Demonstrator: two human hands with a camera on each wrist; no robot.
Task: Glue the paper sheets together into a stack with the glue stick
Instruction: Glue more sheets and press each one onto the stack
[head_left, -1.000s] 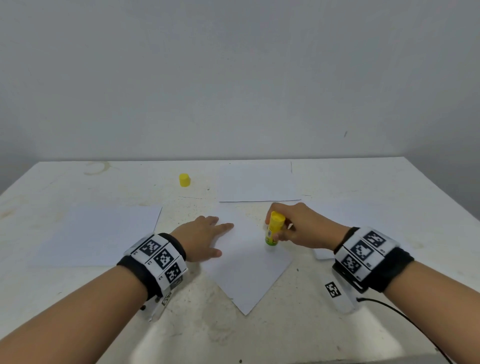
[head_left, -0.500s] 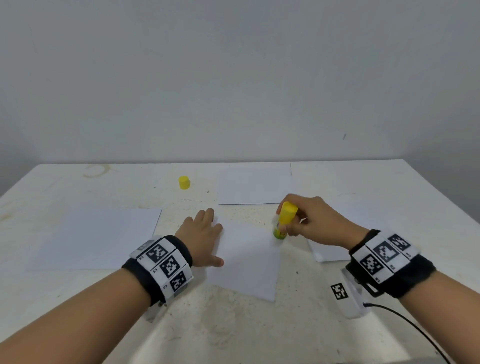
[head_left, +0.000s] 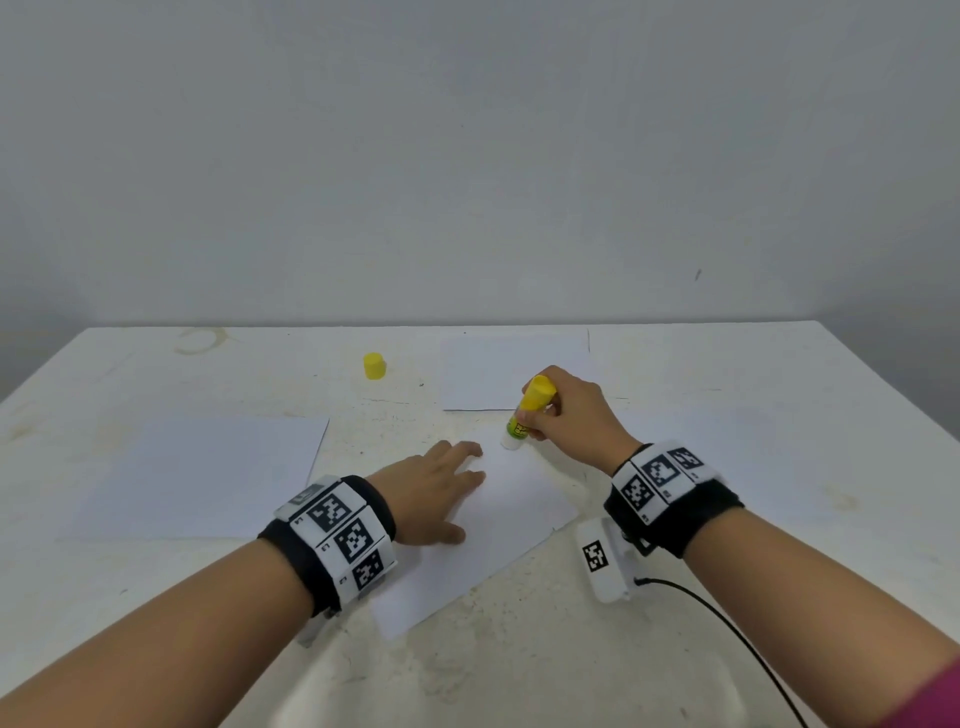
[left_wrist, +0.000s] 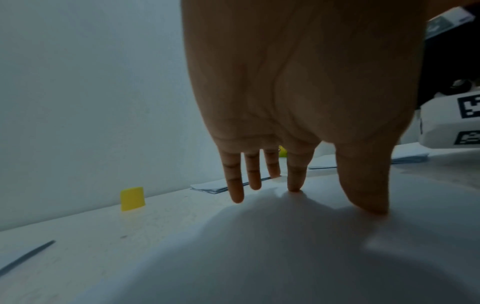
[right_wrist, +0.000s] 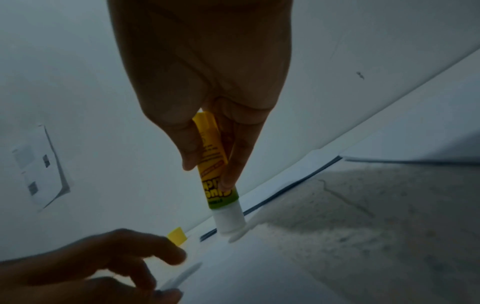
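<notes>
Nearest the front edge of the table (head_left: 519, 675), a black cable (head_left: 727, 618) is seen running from the right wristband's white camera block (head_left: 605, 564) toward the front right corner. Both wrists are wrapped in black bands with black-and-white square markers.

Just beyond, a white sheet of paper (head_left: 498, 535) is laid askew on the table's middle, one corner pointing toward the front edge. It is pinned by the left hand (head_left: 434, 493), which is spread flat with straight fingers; in the left wrist view the fingertips (left_wrist: 294, 188) and thumb are seen pressed onto the sheet, nothing being grasped.

At the far corner of that sheet, the glue stick (head_left: 527, 413) is held upright, slightly tilted, by the right hand (head_left: 576, 410). Its yellow barrel is pinched between curled fingers and thumb, and its white tip is set down on the paper, as the right wrist view (right_wrist: 228, 220) shows.

To the left, a second sheet (head_left: 202, 478) is laid flat, well apart from the hands. On the right, partly hidden behind the right wrist, more paper (head_left: 753, 447) is faintly made out.

Farther back, another sheet (head_left: 514, 371) is placed near the table's far edge, just behind the glue stick. The yellow cap (head_left: 374, 366) is stood upright to its left, apart from every sheet. A brown ring stain (head_left: 200, 340) is marked near the far left corner.
</notes>
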